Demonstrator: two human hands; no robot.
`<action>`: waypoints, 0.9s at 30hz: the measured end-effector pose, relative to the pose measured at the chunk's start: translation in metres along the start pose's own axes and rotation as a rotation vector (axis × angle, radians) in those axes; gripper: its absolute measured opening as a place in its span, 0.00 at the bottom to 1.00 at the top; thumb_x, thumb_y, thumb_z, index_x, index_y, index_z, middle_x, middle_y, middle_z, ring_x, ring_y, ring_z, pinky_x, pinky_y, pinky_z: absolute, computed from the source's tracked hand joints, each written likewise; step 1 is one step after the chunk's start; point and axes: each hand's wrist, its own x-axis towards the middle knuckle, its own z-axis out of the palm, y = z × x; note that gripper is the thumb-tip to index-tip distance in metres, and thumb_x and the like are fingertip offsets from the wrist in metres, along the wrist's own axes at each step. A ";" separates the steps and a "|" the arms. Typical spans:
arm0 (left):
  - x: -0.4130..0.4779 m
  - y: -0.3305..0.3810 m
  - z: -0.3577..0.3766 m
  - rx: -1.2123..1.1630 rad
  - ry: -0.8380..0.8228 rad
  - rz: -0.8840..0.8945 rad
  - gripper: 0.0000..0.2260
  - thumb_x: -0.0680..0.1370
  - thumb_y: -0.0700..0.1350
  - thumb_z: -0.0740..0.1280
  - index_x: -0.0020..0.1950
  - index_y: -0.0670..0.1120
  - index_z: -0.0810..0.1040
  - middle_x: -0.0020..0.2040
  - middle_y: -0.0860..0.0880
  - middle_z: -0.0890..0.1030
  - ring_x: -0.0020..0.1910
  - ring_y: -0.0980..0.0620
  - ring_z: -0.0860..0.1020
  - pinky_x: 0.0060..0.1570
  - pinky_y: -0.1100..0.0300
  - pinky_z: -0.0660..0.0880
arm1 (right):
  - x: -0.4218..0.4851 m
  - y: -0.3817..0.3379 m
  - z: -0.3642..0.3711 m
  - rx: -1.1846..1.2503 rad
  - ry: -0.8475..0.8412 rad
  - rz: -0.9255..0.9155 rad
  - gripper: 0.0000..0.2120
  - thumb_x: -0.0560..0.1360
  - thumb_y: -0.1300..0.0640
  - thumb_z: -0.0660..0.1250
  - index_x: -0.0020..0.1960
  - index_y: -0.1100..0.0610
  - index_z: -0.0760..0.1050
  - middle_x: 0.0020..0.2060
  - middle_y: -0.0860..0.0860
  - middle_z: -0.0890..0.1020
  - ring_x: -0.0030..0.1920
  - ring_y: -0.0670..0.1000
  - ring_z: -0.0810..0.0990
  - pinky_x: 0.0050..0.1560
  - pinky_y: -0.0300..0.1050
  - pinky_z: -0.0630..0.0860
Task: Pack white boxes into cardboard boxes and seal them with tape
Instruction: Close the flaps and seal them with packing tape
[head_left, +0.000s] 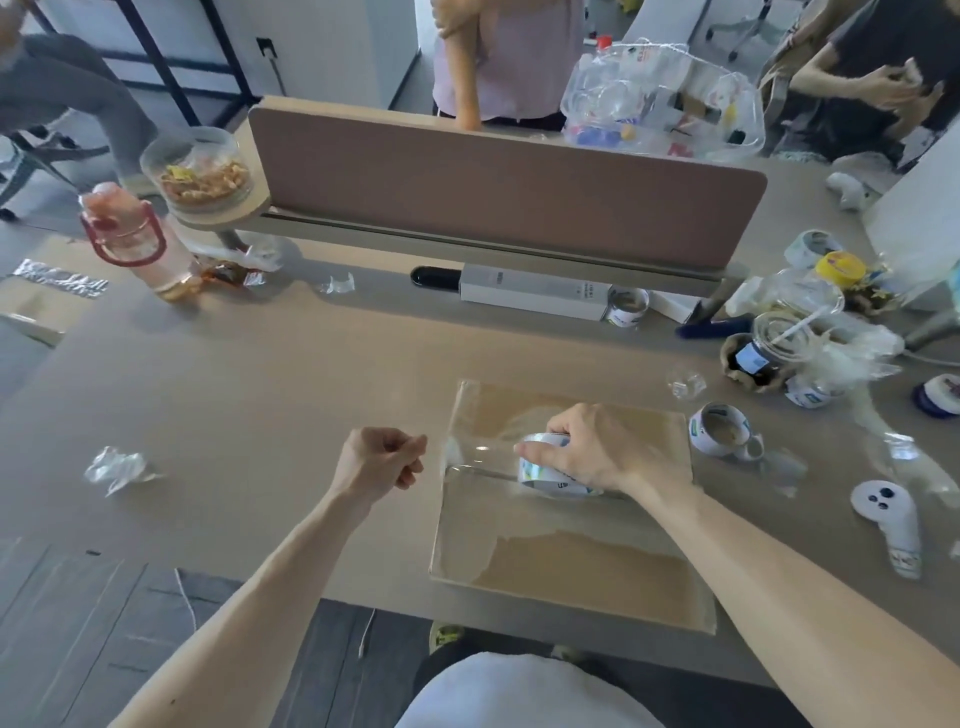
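A closed cardboard box, covered with shiny clear tape, lies flat on the table in front of me. My right hand grips a roll of clear tape that rests on the box's top. A strip of tape stretches from the roll to the left, past the box's left edge. My left hand is just left of the box, thumb and fingers pinched together at the strip's free end. A long white box lies by the divider.
A tan divider panel stands across the desk. Other tape rolls sit to the right, with jars, plastic wrap and a white controller. A pink bottle and crumpled tape are at the left. People stand behind the divider.
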 end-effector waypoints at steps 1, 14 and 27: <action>0.003 -0.007 -0.001 -0.016 -0.005 -0.015 0.12 0.77 0.42 0.72 0.35 0.39 0.81 0.29 0.45 0.81 0.25 0.50 0.75 0.27 0.61 0.74 | 0.005 0.000 0.005 0.003 -0.007 -0.003 0.31 0.71 0.36 0.69 0.28 0.55 0.56 0.23 0.48 0.60 0.24 0.48 0.58 0.29 0.43 0.57; 0.024 -0.045 0.028 -0.215 -0.216 -0.206 0.15 0.79 0.47 0.70 0.35 0.42 0.78 0.33 0.44 0.79 0.27 0.49 0.74 0.30 0.60 0.75 | 0.023 -0.015 0.020 -0.065 -0.003 0.095 0.32 0.69 0.37 0.71 0.28 0.53 0.52 0.25 0.47 0.57 0.28 0.50 0.56 0.32 0.45 0.53; 0.015 -0.029 0.028 0.014 -0.050 0.493 0.22 0.67 0.55 0.68 0.59 0.49 0.76 0.61 0.52 0.79 0.62 0.55 0.77 0.61 0.59 0.71 | 0.024 -0.009 0.022 0.028 0.045 0.018 0.29 0.72 0.41 0.71 0.26 0.55 0.58 0.23 0.47 0.59 0.26 0.47 0.57 0.29 0.44 0.54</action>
